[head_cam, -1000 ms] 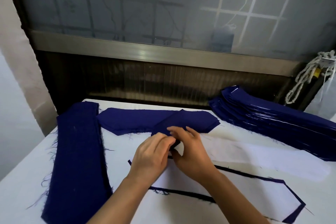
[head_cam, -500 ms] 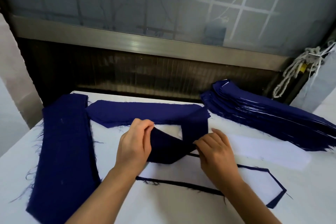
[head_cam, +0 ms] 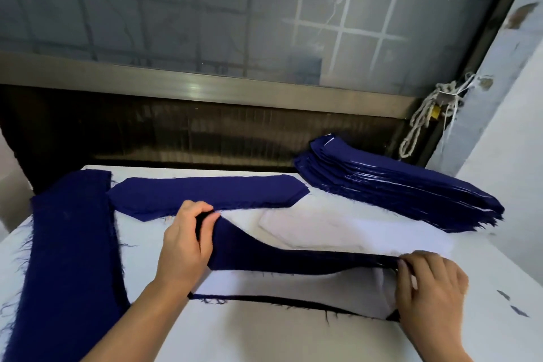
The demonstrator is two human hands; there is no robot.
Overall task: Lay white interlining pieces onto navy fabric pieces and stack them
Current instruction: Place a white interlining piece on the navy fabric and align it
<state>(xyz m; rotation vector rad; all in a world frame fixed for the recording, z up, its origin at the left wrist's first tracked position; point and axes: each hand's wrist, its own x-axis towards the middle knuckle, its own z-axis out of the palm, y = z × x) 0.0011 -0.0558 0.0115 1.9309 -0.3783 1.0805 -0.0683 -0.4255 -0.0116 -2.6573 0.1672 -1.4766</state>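
Left hand (head_cam: 185, 244), right hand (head_cam: 432, 285) pinch navy strip (head_cam: 293, 258) ends. Hold taut, lower square onto white piece (head_cam: 293, 282), no wrinkles.

Long navy fabric strip (head_cam: 293, 258) stretched sideways over a white interlining piece (head_cam: 293, 286) edged by navy beneath, white interlining sheets (head_cam: 338, 229) behind, layered navy stack (head_cam: 396, 188) far right
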